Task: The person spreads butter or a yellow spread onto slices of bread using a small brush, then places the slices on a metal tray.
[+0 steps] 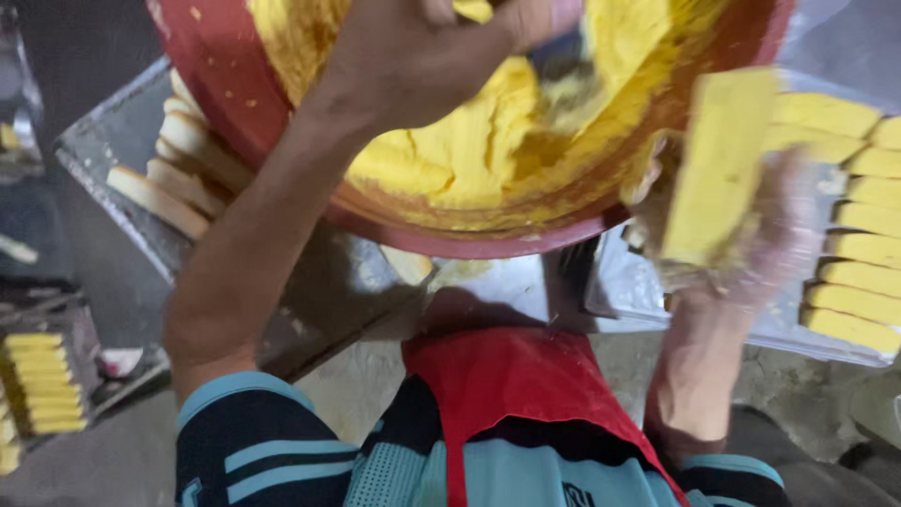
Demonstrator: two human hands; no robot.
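Plain bread slices (pixel 178 155) on metal tray (pixel 103 141), left. Left hand (pixel 413 56) in red bowl (pixel 235 103) of yellow paste (pixel 460 150), finger spread unclear. Right hand (pixel 751 235), blurred, holding coated slice (pixel 718 164) beside coated rows (pixel 859 244)

So both arms are stretched out in front, bare from the short sleeves down. The left forearm runs from about 7 o'clock up toward 12, wrist bent a bit, and the left hand (pixel 413 56) sits at the top of the view, fingers curled down and in, back of the hand facing the camera. Fingertips are cut off by the top edge, so can't tell how tight the grip is. The right forearm rises from 5 o'clock, and the right hand (pixel 751 225) is at roughly 3 o'clock, blurry, wearing a thin clear glove, fingers wrapped in a hold.
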